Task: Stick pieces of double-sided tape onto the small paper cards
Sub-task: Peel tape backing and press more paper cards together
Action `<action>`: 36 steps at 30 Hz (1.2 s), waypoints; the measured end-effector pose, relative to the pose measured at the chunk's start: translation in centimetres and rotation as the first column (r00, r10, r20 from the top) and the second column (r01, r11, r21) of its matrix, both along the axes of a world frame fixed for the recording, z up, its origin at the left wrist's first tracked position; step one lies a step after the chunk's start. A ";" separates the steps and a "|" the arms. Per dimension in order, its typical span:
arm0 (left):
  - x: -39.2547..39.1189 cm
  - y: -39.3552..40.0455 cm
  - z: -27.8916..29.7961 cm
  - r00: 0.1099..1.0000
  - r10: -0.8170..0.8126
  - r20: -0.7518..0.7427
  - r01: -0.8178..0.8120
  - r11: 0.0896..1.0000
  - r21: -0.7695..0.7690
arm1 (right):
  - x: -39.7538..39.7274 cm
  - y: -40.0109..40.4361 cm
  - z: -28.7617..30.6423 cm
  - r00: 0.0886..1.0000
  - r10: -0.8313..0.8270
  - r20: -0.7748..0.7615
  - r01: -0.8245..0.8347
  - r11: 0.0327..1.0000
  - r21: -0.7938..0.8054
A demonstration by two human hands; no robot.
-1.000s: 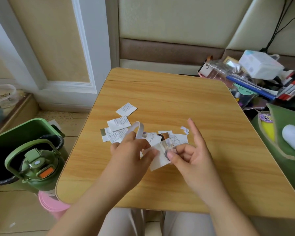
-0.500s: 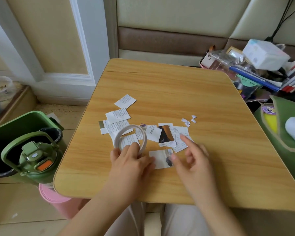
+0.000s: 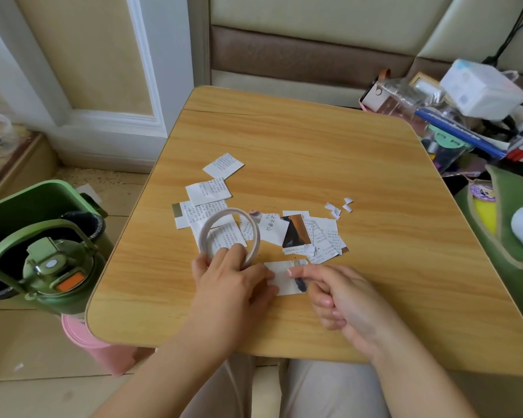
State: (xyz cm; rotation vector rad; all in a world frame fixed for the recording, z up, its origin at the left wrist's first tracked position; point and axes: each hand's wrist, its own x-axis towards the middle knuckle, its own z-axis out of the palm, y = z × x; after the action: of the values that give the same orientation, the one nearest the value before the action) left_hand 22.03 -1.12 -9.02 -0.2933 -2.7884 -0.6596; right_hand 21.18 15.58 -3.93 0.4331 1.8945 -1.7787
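A white roll of double-sided tape (image 3: pixel 228 232) stands on the wooden table (image 3: pixel 329 152), and my left hand (image 3: pixel 233 282) grips its near rim. Just right of that hand lies a small white paper card (image 3: pixel 284 277) flat on the table. My right hand (image 3: pixel 335 294) presses its index fingertip down on the card's upper part, the other fingers curled. Several more printed paper cards (image 3: pixel 212 191) lie scattered behind the roll, one with a dark and orange picture (image 3: pixel 295 232).
Tiny white paper scraps (image 3: pixel 337 208) lie right of the cards. A green bin (image 3: pixel 27 218) and a green bottle with a handle (image 3: pixel 52 270) stand on the floor at the left. Boxes and books (image 3: pixel 465 116) pile up at the right.
The card came down from between my hands onto the table. My left hand took hold of the tape roll and stood it up. My right index finger moved onto the card.
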 end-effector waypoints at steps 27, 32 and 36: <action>0.0 0.1 -1.0 0.947 -0.214 -0.240 0.146 0.951 -0.271 | 0.5 0.4 -0.4 0.995 0.069 -0.069 -0.054 0.978 0.201; 0.1 0.0 -0.8 0.947 -0.216 -0.236 0.144 0.947 -0.287 | 0.7 0.4 -0.7 0.982 0.113 -0.150 -0.058 0.943 0.327; 0.2 0.0 -0.8 0.955 -0.204 -0.218 0.138 0.950 -0.281 | 1.2 0.2 -0.9 0.950 0.171 -0.262 -0.031 0.886 0.463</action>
State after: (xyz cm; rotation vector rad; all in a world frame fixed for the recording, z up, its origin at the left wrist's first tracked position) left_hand 22.22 -1.11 -9.87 -0.6327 -2.6258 -0.2610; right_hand 22.40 15.78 -4.84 0.2227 2.5111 -1.3781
